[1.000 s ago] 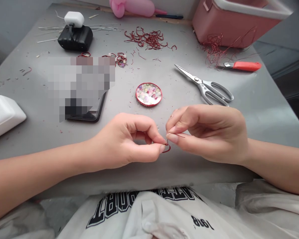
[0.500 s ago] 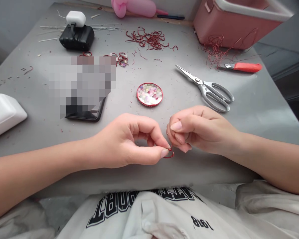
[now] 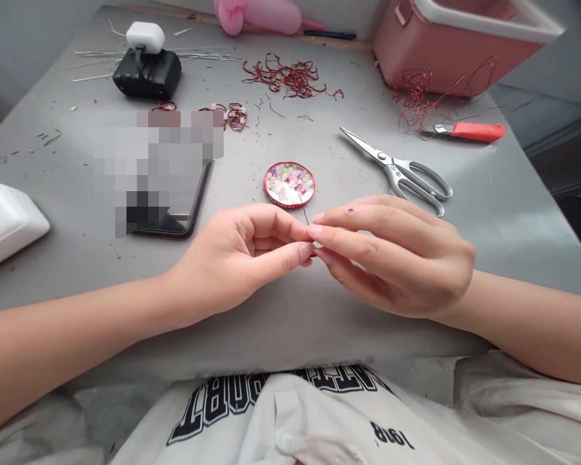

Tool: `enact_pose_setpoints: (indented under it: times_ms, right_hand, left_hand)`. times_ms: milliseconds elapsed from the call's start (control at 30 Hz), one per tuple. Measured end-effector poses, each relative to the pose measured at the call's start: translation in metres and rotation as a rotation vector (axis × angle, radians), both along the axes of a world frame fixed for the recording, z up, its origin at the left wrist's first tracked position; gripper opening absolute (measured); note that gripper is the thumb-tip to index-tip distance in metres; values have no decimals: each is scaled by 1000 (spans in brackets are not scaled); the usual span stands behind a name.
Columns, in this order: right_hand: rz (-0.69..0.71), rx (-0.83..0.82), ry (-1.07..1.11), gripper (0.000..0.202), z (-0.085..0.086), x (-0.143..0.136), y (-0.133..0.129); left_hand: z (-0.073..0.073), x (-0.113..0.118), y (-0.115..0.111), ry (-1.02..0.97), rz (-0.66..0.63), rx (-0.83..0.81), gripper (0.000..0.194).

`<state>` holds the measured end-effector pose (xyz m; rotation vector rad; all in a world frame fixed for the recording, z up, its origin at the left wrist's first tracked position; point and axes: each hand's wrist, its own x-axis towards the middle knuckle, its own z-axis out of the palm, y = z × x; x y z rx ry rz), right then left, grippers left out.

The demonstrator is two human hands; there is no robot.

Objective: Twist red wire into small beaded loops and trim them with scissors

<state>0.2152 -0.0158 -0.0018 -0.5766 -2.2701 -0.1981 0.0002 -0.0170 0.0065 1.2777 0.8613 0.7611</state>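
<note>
Thumb and forefinger of my left hand [image 3: 244,252] are closed in a pinch on a thin piece of dark red wire [image 3: 306,217]. One end of it sticks up past the fingertips toward the bead lid; most of the rest is covered by my fingers. My right hand [image 3: 401,252] meets the left one, its thumb and fingertips closed on the same wire. Just beyond the hands lies a round red-rimmed lid [image 3: 266,194] with small pink, white and yellowish beads [image 3: 290,179] in it.
Silver scissors [image 3: 392,169] lie behind my right hand, beside a red-handled cutter [image 3: 477,132]. Farther back are a pile of bent red wires [image 3: 290,77], tangled wire [image 3: 416,97] and a pink bin [image 3: 430,51]. At left are a phone [image 3: 201,194], a black case [image 3: 148,76] and a white box [image 3: 10,216].
My right hand has turned over, its fingers unfolding from a curl and coming to the left fingertips. My left hand has shifted slightly up and left with the wire.
</note>
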Motion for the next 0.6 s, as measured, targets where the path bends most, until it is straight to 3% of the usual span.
enact_pose_setpoints:
  times_ms: [100,233,433,500,600]
  right_hand:
    - [-40,144,-22,10,-4,4,3]
    - [-58,119,-58,5,-6,6,2]
    - [2,138,-27,19,-5,3,3]
    - [50,51,23,26,-6,0,0]
    - [22,-384,261,27,-5,-5,-6]
  left_hand:
    - [0,0,-2,-3,-16,-2,3]
    - [1,1,-3,12,-16,42,5]
    - [3,1,0,52,-12,67,4]
    - [2,0,1,39,-19,62,5]
    - [0,-1,1,25,-11,70,5]
